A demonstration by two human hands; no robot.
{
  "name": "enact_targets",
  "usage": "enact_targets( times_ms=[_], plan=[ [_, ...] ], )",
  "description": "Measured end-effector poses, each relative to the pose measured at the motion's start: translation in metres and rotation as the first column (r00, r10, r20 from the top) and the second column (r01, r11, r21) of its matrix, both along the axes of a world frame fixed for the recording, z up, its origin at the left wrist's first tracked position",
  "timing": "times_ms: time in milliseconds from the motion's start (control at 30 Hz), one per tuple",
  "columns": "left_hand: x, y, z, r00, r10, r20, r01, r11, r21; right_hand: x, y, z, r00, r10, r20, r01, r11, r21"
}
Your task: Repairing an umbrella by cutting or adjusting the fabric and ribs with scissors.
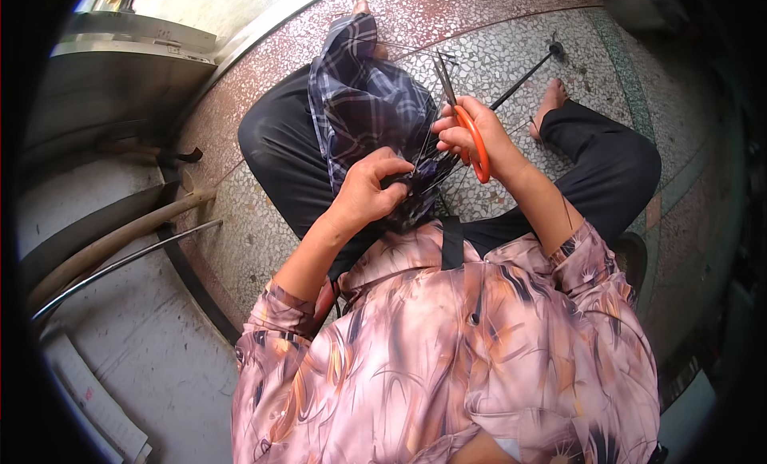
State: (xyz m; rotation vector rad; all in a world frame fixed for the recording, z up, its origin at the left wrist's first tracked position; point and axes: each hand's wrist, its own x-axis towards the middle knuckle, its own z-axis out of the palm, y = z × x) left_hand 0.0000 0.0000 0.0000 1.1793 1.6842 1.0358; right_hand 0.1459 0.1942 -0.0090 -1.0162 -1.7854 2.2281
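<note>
A dark plaid umbrella [351, 105] lies across my lap, its cloth bunched and draped over my left leg. Thin metal ribs [427, 148] gather between my hands, and its black shaft [523, 79] slants away to the far right, ending in a dark knob. With thumb and fingers pinched together, my left hand [369, 188] grips the umbrella by the cloth and ribs; exactly what sits at the fingertips is too small to make out. My right hand [479, 136] holds scissors [473, 140] with orange handles, their blades pointing away from me, just right of the cloth.
Speckled stone floor [264, 224] with red and green bands surrounds my legs. On the left stand a metal cabinet or door panel [136, 89], a curved wooden bar [120, 232] and a thin metal rod [128, 264]. My bare right foot [550, 105] rests ahead.
</note>
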Motion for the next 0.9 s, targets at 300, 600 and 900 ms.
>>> enact_targets(
  times_ms=[300, 600, 900],
  plan=[
    [0.009, -0.017, 0.032, 0.992, 0.118, -0.053, -0.129, 0.947, -0.293, -0.003, 0.009, 0.002, 0.987, -0.157, -0.020, 0.122, 0.835, -0.537],
    [0.007, -0.031, 0.030, 0.959, 0.228, -0.167, -0.264, 0.932, -0.246, 0.013, 0.007, 0.023, 0.978, 0.196, 0.072, -0.206, 0.853, 0.480],
    [0.013, -0.045, 0.029, 0.922, 0.379, -0.081, -0.386, 0.917, -0.104, 0.035, -0.010, 0.074, 0.763, 0.638, 0.100, -0.495, 0.677, -0.544]
  ],
)
